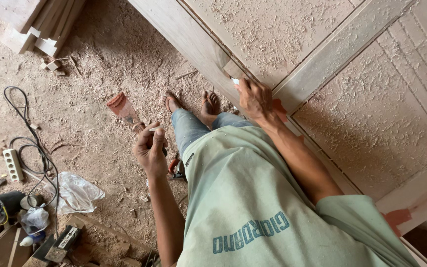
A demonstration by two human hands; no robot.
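Door (pixel 332 64), panelled timber coated in shavings, lying flat at working height: right hand (pixel 254 100) rests on its near stile, fingers pinched around a small pale piece (pixel 234 80) (chalk or putty, cannot tell), kept at the rail joint beside reddish filler patches. Left hand (pixel 150 148), off the door over the sawdust floor (pixel 100 64), curls closed on a thin pale sliver (pixel 154 129), apparently held in reserve; scraper (pixel 123 110) lies beyond it.

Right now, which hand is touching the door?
The right hand. It rests on the wooden door, while the left hand is curled up over the sawdust floor, clear of it.
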